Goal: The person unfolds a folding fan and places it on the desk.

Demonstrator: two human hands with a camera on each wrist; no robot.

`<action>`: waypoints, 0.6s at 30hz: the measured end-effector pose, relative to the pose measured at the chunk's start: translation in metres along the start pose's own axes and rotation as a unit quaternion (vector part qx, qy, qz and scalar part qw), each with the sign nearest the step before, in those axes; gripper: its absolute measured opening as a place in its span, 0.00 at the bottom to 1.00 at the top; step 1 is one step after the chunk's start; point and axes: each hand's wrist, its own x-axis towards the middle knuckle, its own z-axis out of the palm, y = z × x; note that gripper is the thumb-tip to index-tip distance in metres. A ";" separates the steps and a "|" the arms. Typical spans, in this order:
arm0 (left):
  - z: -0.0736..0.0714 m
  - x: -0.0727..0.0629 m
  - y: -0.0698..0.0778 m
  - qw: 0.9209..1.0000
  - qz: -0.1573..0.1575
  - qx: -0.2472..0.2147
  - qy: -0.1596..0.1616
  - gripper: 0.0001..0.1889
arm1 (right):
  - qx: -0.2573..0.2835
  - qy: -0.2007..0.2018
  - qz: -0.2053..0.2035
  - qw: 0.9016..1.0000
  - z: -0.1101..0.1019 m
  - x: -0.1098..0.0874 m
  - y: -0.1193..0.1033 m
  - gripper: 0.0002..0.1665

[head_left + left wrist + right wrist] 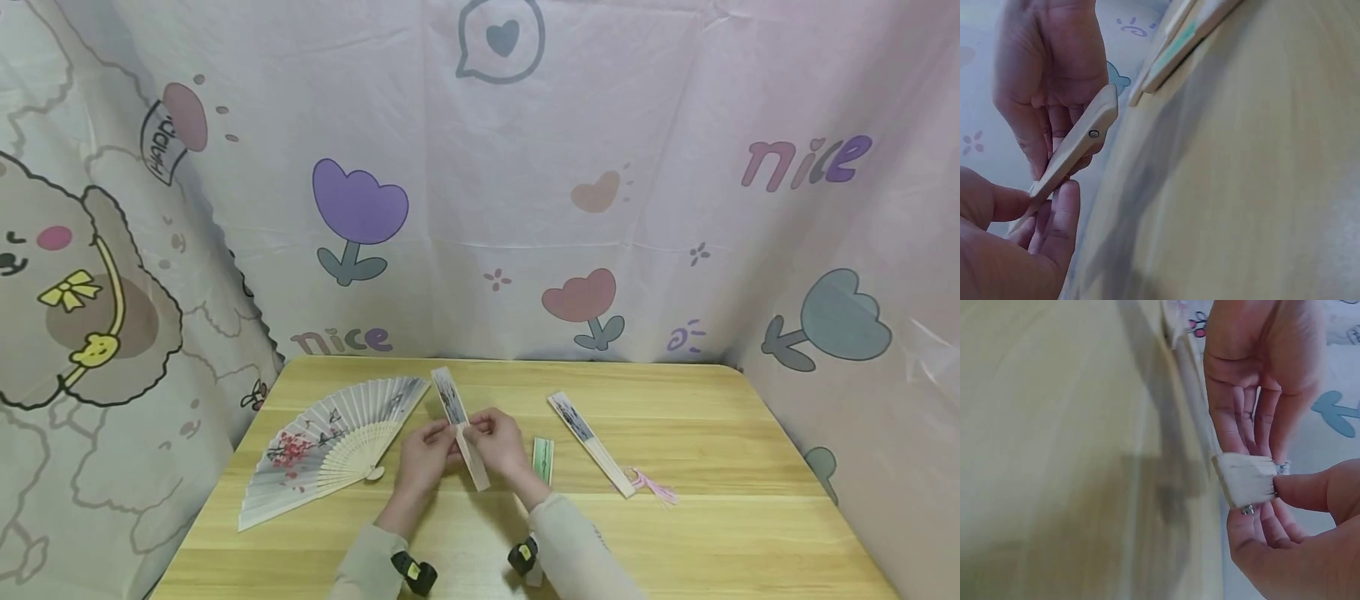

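Both hands hold a folded fan at its middle, raised over the table and leaning to the upper left. My left hand pinches its left side between thumb and fingers; my right hand pinches it from the right. In the left wrist view the fan's pale end shows a small metal rivet. The right wrist view looks on the fan's end, with the stacked ribs pressed together, the right thumb against one edge.
An opened fan with red blossoms lies to the left on the wooden table. On the right lies another folded fan with a pink tassel. Beside the right wrist, a slim green-faced piece runs partly under the forearm.
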 end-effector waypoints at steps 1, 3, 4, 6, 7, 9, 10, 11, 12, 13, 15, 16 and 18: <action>0.000 0.000 0.002 1.000 0.000 -0.003 0.000 0.21 | 0.008 -0.002 -0.001 1.000 -0.002 -0.001 -0.002 0.10; -0.001 0.000 0.006 1.000 0.004 -0.003 -0.003 0.21 | 0.022 -0.007 -0.002 1.000 -0.005 -0.002 -0.006 0.11; -0.002 0.000 0.008 1.000 0.008 0.000 -0.004 0.21 | 0.029 -0.011 0.000 1.000 -0.007 -0.003 -0.008 0.12; -0.003 -0.001 0.012 1.000 0.017 0.016 -0.006 0.20 | 0.045 -0.020 0.007 0.999 -0.010 -0.003 -0.010 0.14; -0.003 -0.001 0.014 0.999 0.022 0.025 -0.006 0.19 | 0.053 -0.026 0.010 0.998 -0.011 -0.004 -0.011 0.16; -0.005 -0.002 0.017 0.998 0.034 0.044 -0.008 0.19 | 0.074 -0.038 0.020 0.996 -0.013 -0.005 -0.013 0.18; -0.006 -0.003 0.019 0.998 0.039 0.050 -0.009 0.19 | 0.084 -0.043 0.026 0.995 -0.013 -0.005 -0.014 0.19; -0.007 -0.004 0.020 0.997 0.042 0.056 -0.010 0.18 | 0.091 -0.048 0.027 0.994 -0.014 -0.006 -0.015 0.20; -0.008 -0.005 0.022 0.997 0.045 0.060 -0.009 0.18 | 0.099 -0.053 0.028 0.993 -0.015 -0.007 -0.016 0.20; -0.009 -0.006 0.023 0.997 0.045 0.058 -0.011 0.18 | 0.102 -0.055 0.025 0.993 -0.015 -0.007 -0.017 0.20; -0.009 -0.008 0.025 0.997 0.045 0.059 -0.010 0.18 | 0.108 -0.059 0.026 0.992 -0.015 -0.007 -0.017 0.19; -0.010 -0.008 0.026 0.997 0.047 0.058 -0.009 0.18 | 0.110 -0.059 0.025 0.992 -0.015 -0.007 -0.017 0.19; -0.011 -0.009 0.026 0.997 0.048 0.059 -0.009 0.19 | 0.115 -0.063 0.027 0.991 -0.015 -0.007 -0.018 0.18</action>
